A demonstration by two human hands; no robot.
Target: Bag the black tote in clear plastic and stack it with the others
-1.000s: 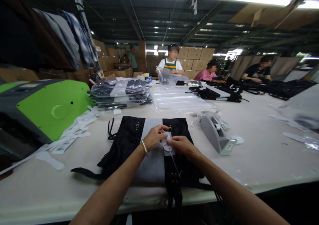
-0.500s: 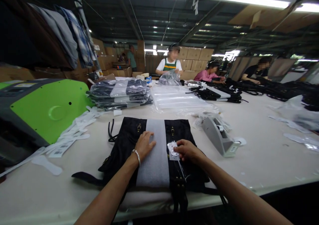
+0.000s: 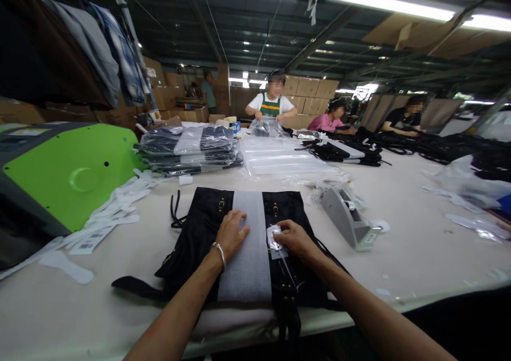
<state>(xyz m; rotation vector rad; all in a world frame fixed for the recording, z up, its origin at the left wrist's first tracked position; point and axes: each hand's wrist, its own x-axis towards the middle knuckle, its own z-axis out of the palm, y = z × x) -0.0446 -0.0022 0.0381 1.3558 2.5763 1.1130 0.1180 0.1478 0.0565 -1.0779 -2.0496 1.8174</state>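
A folded black garment [image 3: 203,238] with small brass buckles and straps lies on the table in front of me. Down its middle runs a whitish paper strip [image 3: 245,260]. My left hand [image 3: 232,234] rests on the strip's left side, fingers spread, a bracelet at the wrist. Between the thumb and fingers of my right hand [image 3: 294,239] is the edge of a small clear plastic packet [image 3: 273,234], which lies over a tag on the garment's right half. From the tag a thin white string trails down toward the riveted strap.
A green machine [image 3: 75,174] and scattered label strips [image 3: 115,206] are at left. Behind lie bagged garments [image 3: 187,150] and clear plastic bags [image 3: 287,158]. A grey tape dispenser [image 3: 345,217] stands at right. Across the table, a co-worker [image 3: 273,105] handles a clear bag.
My right hand has shifted slightly left with the packet, which now lies flatter. My left hand stays in place. The co-worker's hands have moved on the clear bag. A blue patch appears at the right edge.
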